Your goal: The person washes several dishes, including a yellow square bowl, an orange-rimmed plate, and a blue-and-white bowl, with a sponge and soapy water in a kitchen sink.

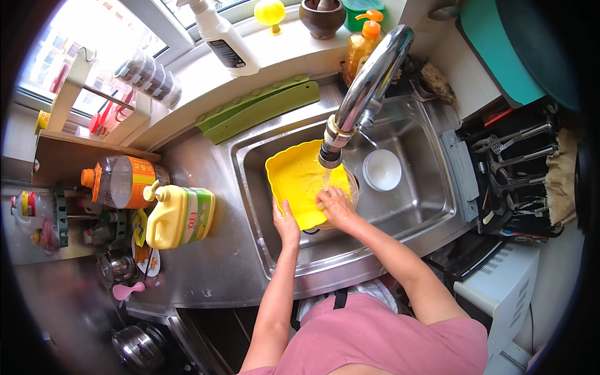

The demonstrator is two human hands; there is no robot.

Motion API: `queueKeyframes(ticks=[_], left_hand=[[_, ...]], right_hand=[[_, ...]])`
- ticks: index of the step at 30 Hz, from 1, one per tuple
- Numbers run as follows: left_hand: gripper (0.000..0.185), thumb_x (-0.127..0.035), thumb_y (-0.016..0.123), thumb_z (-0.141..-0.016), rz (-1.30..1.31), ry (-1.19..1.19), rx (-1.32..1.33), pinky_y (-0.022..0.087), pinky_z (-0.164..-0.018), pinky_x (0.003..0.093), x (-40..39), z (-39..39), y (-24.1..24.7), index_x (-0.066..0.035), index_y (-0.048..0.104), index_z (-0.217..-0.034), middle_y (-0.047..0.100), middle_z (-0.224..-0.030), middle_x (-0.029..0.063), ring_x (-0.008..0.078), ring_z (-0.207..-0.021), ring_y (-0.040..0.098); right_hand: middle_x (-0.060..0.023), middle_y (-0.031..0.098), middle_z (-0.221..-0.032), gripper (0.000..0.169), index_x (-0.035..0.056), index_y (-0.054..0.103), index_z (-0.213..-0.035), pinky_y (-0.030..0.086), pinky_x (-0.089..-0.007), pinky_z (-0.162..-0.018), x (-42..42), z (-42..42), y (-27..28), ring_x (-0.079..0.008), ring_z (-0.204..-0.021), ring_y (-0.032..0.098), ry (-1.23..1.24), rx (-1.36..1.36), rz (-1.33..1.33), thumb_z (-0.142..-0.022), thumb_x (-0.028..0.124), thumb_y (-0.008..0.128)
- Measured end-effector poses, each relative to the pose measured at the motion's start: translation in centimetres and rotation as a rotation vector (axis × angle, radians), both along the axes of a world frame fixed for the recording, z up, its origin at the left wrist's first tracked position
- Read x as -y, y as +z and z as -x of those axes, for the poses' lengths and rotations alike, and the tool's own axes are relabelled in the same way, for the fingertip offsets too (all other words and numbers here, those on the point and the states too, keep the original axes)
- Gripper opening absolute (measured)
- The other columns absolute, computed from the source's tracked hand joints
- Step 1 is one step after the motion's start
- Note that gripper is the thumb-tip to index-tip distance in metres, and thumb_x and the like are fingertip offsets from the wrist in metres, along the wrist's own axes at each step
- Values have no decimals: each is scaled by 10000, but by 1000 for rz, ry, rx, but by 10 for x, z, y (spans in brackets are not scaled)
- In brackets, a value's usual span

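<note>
A yellow tray with a wavy rim [295, 171], likely plastic, is tilted inside the stainless steel sink [422, 206]. My left hand [287, 224] grips its near left edge, thumb on the inner side. On the tray's inner face rest the curled fingers of my right hand [336, 206]; whether they hold something small is hidden. Water runs from the chrome faucet [330, 157] just above that hand. Partly covered by the tray is a clear round basin or bowl [355, 190]. White bowls [383, 169], apparently stacked, sit to the right on the sink floor.
Left of the sink stand a yellow detergent jug [171, 218] and a large oil bottle [124, 182]. Green strips [265, 110] lean along the back wall. An orange pump bottle [363, 47] is behind the faucet. Utensils [515, 159] hang or lie at the right.
</note>
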State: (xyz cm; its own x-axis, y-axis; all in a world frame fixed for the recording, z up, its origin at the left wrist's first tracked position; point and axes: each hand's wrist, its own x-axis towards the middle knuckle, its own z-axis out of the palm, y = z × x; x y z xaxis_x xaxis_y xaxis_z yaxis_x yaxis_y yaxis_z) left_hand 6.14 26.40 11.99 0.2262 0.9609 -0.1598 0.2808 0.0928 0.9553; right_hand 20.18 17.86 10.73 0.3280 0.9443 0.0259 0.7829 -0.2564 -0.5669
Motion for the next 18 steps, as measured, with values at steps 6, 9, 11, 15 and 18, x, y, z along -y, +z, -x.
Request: queueKeyframes(ticks=[6,9,11,15,18], left_hand=[[438,-100,460,-949,-220,1,-247,371,-1006,377,-1,3,6,-15,385,-1372,482,-1325,194,345,-1211,474],[422,-49,464,-932,-228,-46,-292,392,-988,373,-4,6,18,-10,414,-1349,522,-1288,202,331,-1186,509],[396,-54,473,-932,-122,-12,-207,422,-951,363,-6,15,8,2,441,-1323,570,-1220,199,312,-1122,558],[340,-78,502,-933,-44,4,-34,471,-860,345,-6,13,-17,33,491,-1254,640,-1085,179,263,-970,627],[315,-109,521,-935,112,76,98,463,-844,339,3,0,-24,50,509,-1206,642,-1059,140,233,-944,610]], right_hand=[[-116,536,-1193,218,156,610,-1008,406,-416,-954,-1,-42,-18,-318,-1126,500,-81,281,-104,-798,136,555],[-144,575,-1127,236,96,595,-1034,449,-391,-905,-3,-49,-18,-325,-1073,538,-553,-175,-23,-859,255,593],[-141,640,-996,282,52,587,-1022,466,-360,-873,7,-59,-27,-286,-964,607,-723,-501,18,-857,277,623],[-122,652,-1076,446,-9,556,-1145,467,-322,-871,30,-48,-46,-226,-998,611,-489,-852,41,-813,258,687],[-99,623,-1138,517,-3,507,-1251,478,-314,-847,33,-22,-51,-210,-1028,593,-742,-1160,-23,-779,124,675]])
